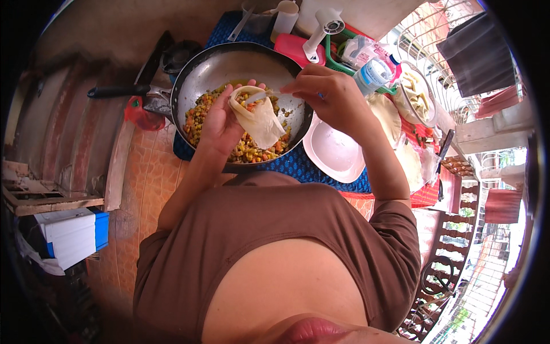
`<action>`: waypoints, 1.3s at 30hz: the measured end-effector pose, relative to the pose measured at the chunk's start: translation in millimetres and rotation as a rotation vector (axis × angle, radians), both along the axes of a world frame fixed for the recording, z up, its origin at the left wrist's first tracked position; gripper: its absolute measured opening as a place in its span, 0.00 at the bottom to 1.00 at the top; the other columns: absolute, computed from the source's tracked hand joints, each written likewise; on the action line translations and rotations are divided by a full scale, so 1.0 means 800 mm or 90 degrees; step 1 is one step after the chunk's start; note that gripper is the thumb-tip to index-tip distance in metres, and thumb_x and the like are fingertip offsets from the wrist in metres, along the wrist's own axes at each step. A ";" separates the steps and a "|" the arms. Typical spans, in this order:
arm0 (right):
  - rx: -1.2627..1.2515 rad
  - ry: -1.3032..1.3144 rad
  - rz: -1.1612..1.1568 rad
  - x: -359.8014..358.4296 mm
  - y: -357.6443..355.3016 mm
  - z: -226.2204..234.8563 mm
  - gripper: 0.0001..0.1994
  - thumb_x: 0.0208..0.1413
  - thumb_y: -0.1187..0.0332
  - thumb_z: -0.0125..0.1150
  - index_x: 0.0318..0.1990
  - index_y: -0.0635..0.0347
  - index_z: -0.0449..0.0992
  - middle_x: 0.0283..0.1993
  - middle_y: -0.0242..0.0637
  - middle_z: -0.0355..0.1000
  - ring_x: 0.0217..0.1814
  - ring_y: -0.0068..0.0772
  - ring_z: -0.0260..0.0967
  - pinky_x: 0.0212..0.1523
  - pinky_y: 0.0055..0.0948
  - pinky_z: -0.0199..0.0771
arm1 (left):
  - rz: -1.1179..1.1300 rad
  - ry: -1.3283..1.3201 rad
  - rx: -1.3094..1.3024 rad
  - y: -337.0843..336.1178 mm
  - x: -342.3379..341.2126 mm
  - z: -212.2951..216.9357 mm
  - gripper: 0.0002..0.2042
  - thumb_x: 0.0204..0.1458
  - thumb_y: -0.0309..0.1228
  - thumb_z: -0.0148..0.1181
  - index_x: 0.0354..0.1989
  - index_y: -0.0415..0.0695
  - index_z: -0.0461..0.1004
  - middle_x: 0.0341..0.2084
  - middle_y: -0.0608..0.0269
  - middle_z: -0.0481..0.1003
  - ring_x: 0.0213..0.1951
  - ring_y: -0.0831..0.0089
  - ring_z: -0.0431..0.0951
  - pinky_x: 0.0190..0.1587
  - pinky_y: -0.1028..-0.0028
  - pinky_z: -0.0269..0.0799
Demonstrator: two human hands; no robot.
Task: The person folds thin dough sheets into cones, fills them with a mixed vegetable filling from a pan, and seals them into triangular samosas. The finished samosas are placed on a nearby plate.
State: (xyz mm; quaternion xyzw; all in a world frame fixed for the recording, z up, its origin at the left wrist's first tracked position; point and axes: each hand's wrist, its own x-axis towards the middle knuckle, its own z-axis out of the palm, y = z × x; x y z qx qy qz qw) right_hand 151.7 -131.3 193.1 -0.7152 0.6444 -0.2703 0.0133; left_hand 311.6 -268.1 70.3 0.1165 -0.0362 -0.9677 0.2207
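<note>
My left hand (pixel 219 124) cups a pale dough wrapper (pixel 262 127), rolled into a pocket with a loose flap hanging down. Orange and yellow filling shows inside its mouth. Between the fingertips of my right hand (pixel 327 92) is the end of a light-coloured spoon (pixel 255 98), whose other end reaches into the pocket. Both hands are above a large dark-rimmed wok (pixel 238 55), which holds a heap of diced vegetable filling (pixel 250 151). The palm side of my left hand is partly hidden by the dough.
A pale pink bowl (pixel 333 150) sits right of the wok. Beyond it lie flat dough sheets (pixel 385 116) and a plate (pixel 432 119) of folded pastries. A blue-lidded container (pixel 373 74), a green basket (pixel 338 64) and a white hand-held appliance (pixel 324 27) stand behind. The wok's black handle (pixel 117 91) sticks out left.
</note>
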 end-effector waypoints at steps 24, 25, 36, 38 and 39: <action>-0.043 0.103 0.056 -0.008 -0.012 -0.004 0.11 0.44 0.79 0.60 0.34 0.51 0.80 0.31 0.31 0.71 0.32 0.38 0.71 0.33 0.35 0.70 | -0.011 0.016 -0.116 0.001 0.013 0.006 0.10 0.61 0.27 0.47 0.49 0.41 0.63 0.55 0.46 0.67 0.58 0.53 0.67 0.62 0.57 0.62; -0.008 0.077 0.048 -0.010 -0.007 0.001 0.09 0.47 0.77 0.59 0.35 0.52 0.80 0.32 0.33 0.72 0.33 0.39 0.71 0.33 0.35 0.70 | 0.015 0.008 -0.110 -0.009 0.017 0.000 0.09 0.60 0.27 0.47 0.47 0.39 0.66 0.55 0.47 0.67 0.59 0.52 0.65 0.64 0.57 0.60; 0.372 0.258 -0.035 -0.024 0.006 -0.092 0.09 0.43 0.75 0.56 0.33 0.55 0.80 0.34 0.38 0.73 0.38 0.43 0.73 0.39 0.40 0.72 | 0.125 -0.058 -0.139 -0.031 0.033 0.020 0.13 0.55 0.18 0.50 0.48 0.39 0.62 0.55 0.45 0.66 0.61 0.50 0.63 0.64 0.58 0.60; 0.372 0.156 -0.014 -0.018 0.013 -0.088 0.09 0.46 0.74 0.55 0.34 0.56 0.80 0.35 0.39 0.73 0.38 0.44 0.73 0.41 0.40 0.72 | 0.111 -0.051 -0.127 -0.027 0.030 0.018 0.13 0.55 0.18 0.49 0.49 0.38 0.62 0.55 0.44 0.66 0.61 0.50 0.63 0.64 0.58 0.60; 0.395 0.137 -0.018 -0.020 0.012 -0.089 0.09 0.49 0.71 0.55 0.36 0.56 0.80 0.36 0.40 0.75 0.40 0.44 0.73 0.43 0.38 0.72 | 0.102 -0.048 -0.122 -0.026 0.029 0.016 0.13 0.55 0.19 0.49 0.49 0.38 0.62 0.55 0.44 0.66 0.61 0.50 0.63 0.64 0.58 0.60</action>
